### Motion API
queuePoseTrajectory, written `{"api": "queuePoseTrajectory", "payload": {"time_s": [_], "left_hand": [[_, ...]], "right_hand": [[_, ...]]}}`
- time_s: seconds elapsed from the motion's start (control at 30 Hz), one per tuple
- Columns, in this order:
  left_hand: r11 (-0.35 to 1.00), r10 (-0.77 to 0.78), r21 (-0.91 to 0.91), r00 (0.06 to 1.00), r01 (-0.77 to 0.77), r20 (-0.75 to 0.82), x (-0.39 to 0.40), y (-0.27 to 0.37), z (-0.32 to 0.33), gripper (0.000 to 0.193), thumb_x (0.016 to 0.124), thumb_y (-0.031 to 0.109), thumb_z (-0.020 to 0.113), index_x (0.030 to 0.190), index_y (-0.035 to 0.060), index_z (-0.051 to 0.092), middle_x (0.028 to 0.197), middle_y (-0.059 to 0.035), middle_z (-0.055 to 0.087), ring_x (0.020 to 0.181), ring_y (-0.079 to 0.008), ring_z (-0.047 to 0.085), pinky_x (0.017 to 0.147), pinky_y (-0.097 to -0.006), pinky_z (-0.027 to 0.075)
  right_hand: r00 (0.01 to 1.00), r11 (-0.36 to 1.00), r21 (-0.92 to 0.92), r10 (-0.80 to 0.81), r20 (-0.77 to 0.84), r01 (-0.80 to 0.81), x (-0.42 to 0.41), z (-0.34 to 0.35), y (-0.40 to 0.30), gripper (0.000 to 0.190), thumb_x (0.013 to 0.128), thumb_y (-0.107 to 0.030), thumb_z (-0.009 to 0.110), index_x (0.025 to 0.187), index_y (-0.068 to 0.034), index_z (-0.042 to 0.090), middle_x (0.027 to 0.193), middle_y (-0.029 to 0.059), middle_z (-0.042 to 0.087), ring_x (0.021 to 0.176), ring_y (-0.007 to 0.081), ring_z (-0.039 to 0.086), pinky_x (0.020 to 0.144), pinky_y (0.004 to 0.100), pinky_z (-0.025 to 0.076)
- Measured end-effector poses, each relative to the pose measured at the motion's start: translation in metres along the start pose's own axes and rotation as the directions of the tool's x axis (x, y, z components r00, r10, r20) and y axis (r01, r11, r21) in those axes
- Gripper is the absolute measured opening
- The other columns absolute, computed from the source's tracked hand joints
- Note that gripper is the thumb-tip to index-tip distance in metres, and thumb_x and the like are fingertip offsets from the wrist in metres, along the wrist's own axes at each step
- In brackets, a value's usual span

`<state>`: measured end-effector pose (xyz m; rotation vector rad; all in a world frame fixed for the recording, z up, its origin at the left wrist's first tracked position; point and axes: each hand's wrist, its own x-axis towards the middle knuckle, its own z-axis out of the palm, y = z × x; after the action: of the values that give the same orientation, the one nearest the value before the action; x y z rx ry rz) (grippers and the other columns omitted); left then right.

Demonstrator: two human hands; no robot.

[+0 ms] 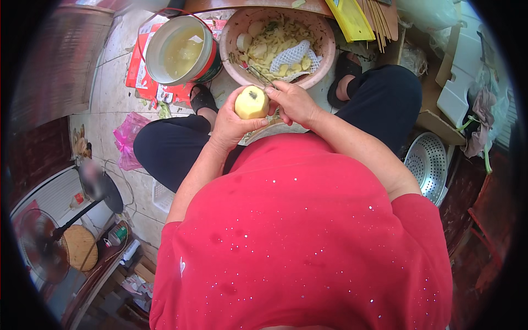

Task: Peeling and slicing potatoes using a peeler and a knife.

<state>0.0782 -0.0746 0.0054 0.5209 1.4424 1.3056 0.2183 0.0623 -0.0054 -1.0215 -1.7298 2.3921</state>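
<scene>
My left hand (pixel 233 119) is wrapped around a pale yellow peeled fruit or tuber (pixel 251 103) with a dark patch at its upper end. In my right hand (pixel 295 101) is a thin metal peeler (pixel 260 76), its far end reaching over the rim of a pink plastic basin (pixel 227 62). The fingers of that hand are close against the right side of the yellow piece. Inside the basin lies a heap of peelings (pixel 260 51), along with white foam netting (pixel 291 57). Below my hands, a round pale container (pixel 274 131) is partly hidden by my shirt.
A bucket (pixel 150 62) of cloudy liquid stands on red cardboard (pixel 134 74), left of the basin. A yellow slicer-like board (pixel 350 20) and thin wooden sticks (pixel 377 24) extend over the table edge. A pink bag (pixel 128 140) lies left; a metal colander (pixel 427 169) stands right.
</scene>
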Motion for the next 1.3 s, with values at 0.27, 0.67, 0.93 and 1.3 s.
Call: {"api": "queuePoseTrajectory", "payload": {"time_s": [0.27,0.67,0.93,1.3], "left_hand": [[0.998,-0.067,-0.001,0.995,0.067,-0.072,0.005,-0.021,-0.004,0.071,0.061,0.002,0.089,0.122,0.0053,0.051,0.103,-0.0023,0.062,0.093,-0.0141,0.062,0.08,-0.0283,0.054],[0.962,-0.124,-0.253,0.989,0.101,-0.078,0.018,-0.005,0.001,0.06,0.066,-0.001,0.081,0.117,0.0044,0.051,0.091,-0.005,0.061,0.073,-0.0161,0.062,0.062,-0.0304,0.055],[0.907,-0.108,-0.404,0.993,0.115,0.04,0.006,0.032,-0.003,0.069,0.065,0.001,0.084,0.124,0.0058,0.049,0.104,-0.0046,0.06,0.088,-0.0166,0.062,0.069,-0.0284,0.055],[0.999,0.021,-0.037,1.0,-0.021,-0.017,0.036,0.127,-0.026,0.08,0.058,0.004,0.089,0.128,0.0032,0.05,0.113,-0.0045,0.06,0.103,-0.0158,0.059,0.091,-0.0316,0.049]], "right_hand": [[0.998,0.991,-0.133,0.004,-0.058,-0.012,0.006,-0.002,0.006,0.031,0.096,-0.031,0.052,0.102,-0.002,0.057,0.068,0.0074,0.063,0.043,0.0139,0.053,0.04,0.0299,0.044],[0.939,0.954,-0.134,0.226,-0.26,-0.267,0.03,-0.031,-0.043,0.016,0.088,-0.01,0.05,0.102,-0.003,0.054,0.07,0.0081,0.06,0.048,0.0162,0.056,0.041,0.0318,0.046],[0.93,0.933,-0.278,0.124,-0.345,-0.228,0.081,-0.068,-0.088,0.017,0.088,-0.014,0.052,0.101,-0.003,0.057,0.069,0.0102,0.062,0.05,0.02,0.061,0.042,0.0347,0.048],[0.86,0.766,-0.624,-0.203,-0.467,-0.158,0.137,-0.148,-0.086,0.018,0.083,-0.01,0.053,0.098,-0.004,0.062,0.074,0.012,0.062,0.054,0.0248,0.06,0.047,0.0385,0.045]]}}
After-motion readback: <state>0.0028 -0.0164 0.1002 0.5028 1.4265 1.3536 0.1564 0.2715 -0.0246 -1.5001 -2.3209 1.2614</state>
